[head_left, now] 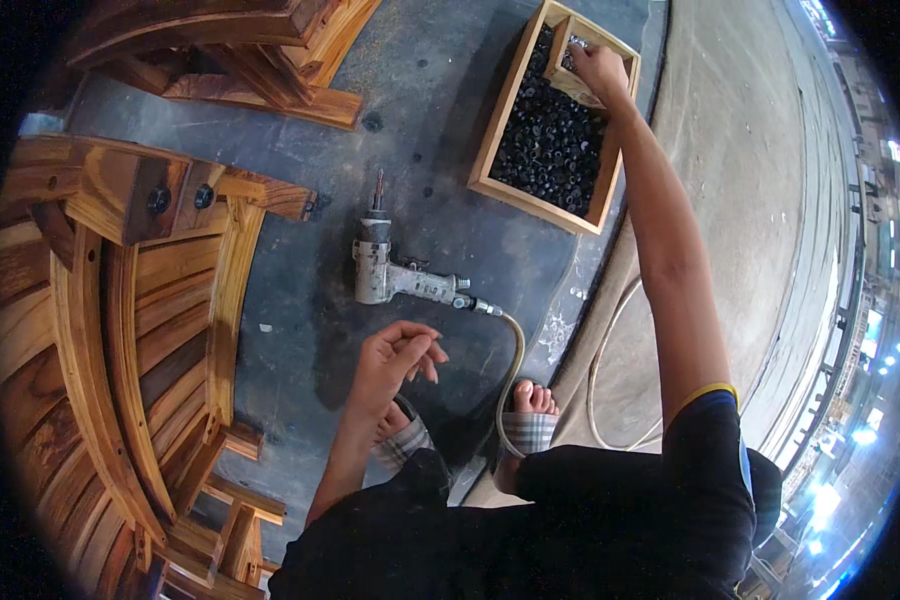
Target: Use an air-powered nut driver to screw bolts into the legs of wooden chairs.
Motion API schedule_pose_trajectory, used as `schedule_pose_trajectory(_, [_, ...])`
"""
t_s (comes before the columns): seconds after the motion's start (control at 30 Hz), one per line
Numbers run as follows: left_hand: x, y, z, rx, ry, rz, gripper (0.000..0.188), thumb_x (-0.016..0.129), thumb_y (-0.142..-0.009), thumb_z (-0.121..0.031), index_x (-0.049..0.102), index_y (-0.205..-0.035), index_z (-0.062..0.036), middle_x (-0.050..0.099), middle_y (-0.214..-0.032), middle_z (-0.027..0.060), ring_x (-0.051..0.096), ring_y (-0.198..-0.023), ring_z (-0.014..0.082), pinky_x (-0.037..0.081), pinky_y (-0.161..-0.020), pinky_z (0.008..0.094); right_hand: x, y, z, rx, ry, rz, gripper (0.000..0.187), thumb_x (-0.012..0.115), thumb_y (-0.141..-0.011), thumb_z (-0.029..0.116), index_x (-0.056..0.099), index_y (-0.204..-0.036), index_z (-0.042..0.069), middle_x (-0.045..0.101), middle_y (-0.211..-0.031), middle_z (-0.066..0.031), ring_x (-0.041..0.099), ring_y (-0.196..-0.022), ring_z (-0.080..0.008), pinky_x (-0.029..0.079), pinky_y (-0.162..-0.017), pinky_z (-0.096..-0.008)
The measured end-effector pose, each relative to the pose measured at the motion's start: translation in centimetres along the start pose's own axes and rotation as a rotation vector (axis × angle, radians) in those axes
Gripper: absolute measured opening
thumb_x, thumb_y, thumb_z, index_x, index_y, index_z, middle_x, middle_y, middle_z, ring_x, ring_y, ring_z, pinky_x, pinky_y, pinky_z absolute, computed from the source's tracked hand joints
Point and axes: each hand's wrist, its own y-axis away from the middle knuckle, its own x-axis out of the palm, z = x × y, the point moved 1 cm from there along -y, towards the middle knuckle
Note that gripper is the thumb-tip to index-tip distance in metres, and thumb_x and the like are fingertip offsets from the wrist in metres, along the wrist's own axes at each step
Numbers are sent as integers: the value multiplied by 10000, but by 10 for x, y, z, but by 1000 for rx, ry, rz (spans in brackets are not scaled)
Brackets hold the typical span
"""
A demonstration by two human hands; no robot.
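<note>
My right hand [600,75] reaches into a small wooden box [588,90] at the far right, its fingers bent down into small silvery metal pieces [574,46]; what they grip is hidden. That small box sits inside a larger wooden tray [487,150] filled with black round caps [550,145]. My left hand [398,365] hovers nearer to me with its fingers curled and the thumb against them; what it holds, if anything, does not show. Just beyond it lies a worn silver pistol-shaped air screwdriver [375,265] with its bit pointing away, touched by neither hand.
An air hose [517,365] curves from the driver's grip past my feet [535,400]. Slatted wooden furniture [170,320] stands along the left, with another wooden piece [260,70] at the far left. Beneath lies a dark floor sheet [420,130], bordered by pale concrete [730,180] at right.
</note>
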Motion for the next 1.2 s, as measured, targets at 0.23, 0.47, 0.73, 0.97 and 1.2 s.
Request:
schedule_pose_trajectory(0.23, [-38, -6, 21, -100, 500, -266, 182, 500, -938, -211, 565, -948, -42, 597, -779, 62, 533, -595, 155, 405, -528, 286, -14, -3, 5, 149, -395, -282, 541, 551, -822, 467, 667, -810, -61, 656, -749, -233, 648, -759, -371, 499, -709, -431])
schedule_pose_trajectory(0.47, [4, -54, -28, -141, 594, -135, 196, 486, -925, -206, 552, -876, -28, 565, -744, 75, 511, -614, 153, 385, -543, 266, -55, 50, 49, 290, -2032, 119, 456, 404, -946, 388, 283, -570, 160, 164, -509, 18, 164, -449, -134, 167, -456, -312])
schedule_pose_trajectory(0.73, [42, -152, -51, -105, 555, 222, 209, 462, -930, -230, 554, -890, -47, 572, -792, 38, 543, -671, 142, 459, -600, 286, -77, 216, 178, 281, -2041, 219, 491, 408, -960, 357, 303, -527, 152, 266, -488, 32, 244, -430, -113, 211, -434, -278])
schedule_pose_trajectory(0.97, [79, -120, -45, -90, 539, 57, 225, 390, -946, -231, 573, -915, -104, 618, -845, -2, 605, -722, 92, 481, -587, 263, -52, 285, 189, -12, -1144, -93, 459, 557, -934, 271, 455, -590, -15, 357, -528, 36, 325, -538, -52, 284, -452, -282])
schedule_pose_trajectory(1.2, [73, -112, -36, -78, 529, 148, 245, 356, -956, -201, 576, -944, -93, 632, -901, 13, 622, -789, 111, 512, -668, 287, -65, 300, 188, 4, -1329, -82, 498, 527, -951, 291, 436, -522, 56, 404, -521, 48, 343, -501, -40, 266, -434, -245])
